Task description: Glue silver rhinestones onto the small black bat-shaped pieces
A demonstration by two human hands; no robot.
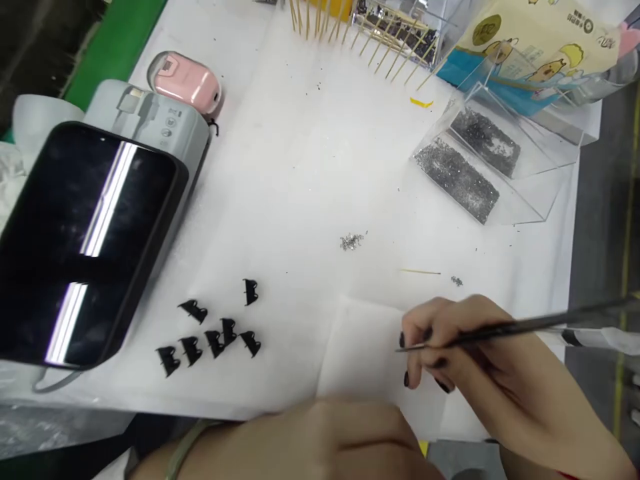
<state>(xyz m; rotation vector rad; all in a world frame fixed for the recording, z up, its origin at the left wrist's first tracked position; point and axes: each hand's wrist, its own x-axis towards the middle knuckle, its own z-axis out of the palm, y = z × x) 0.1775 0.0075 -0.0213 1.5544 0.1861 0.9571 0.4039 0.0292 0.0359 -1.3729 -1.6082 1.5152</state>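
Black glass of a phone is lying at the far left, propped on a grey power bank, with a pink earbud case sitting just beyond it on the white table. Below and to the right of the phone, seven small black clips are lying scattered in a loose cluster on the white surface. Moving toward the middle, the left hand is resting low at the near edge, blurred and seen from the back, so I cannot tell whether its fingers are closed or what they might be touching. A tiny heap of silver beads is sitting further out on the table, well apart from both hands. Right of that, the right hand is pinching a thin dark stick between curled fingers with dark nails, its tip pointing left over a white sheet. Beyond it, a clear tray is holding two patches of glittery grey beads, wooden skewers are fanning out at the top, and a printed packet is lying at the far right
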